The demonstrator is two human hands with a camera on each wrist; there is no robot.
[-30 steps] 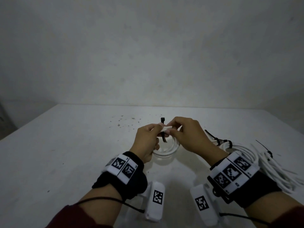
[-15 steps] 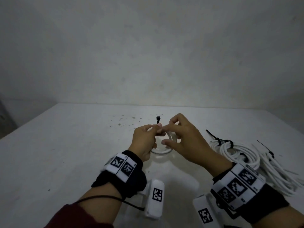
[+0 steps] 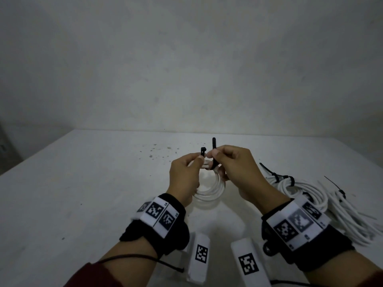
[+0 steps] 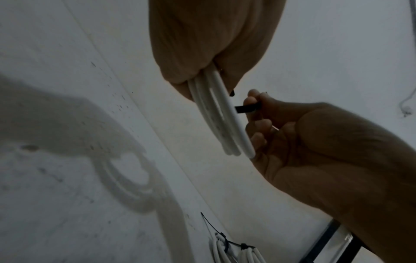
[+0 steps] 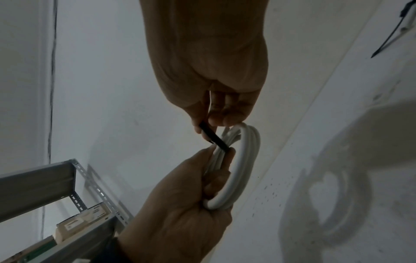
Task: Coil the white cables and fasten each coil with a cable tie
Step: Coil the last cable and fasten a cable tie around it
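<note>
Two hands above pale, speckled worktop (image 3: 87, 183): left hand (image 3: 184, 177) gripping white coil (image 3: 209, 191), right hand (image 3: 238, 168) pinching black tie (image 3: 213, 146); bare grey wall (image 3: 186, 69) behind; no legible writing.

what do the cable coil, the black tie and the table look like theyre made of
Cable coil: smooth white plastic sheath, likely PVC, with a soft sheen.
Black tie: thin flat strip, probably nylon; it stands up stiffly.
Table: matte white, hard, speckled; material unclear.

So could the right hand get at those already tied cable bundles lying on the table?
Probably yes, but not freely: the tied bundles lie uncovered just right of the right hand, though its grip is busy pinching the black cable tie.
</note>
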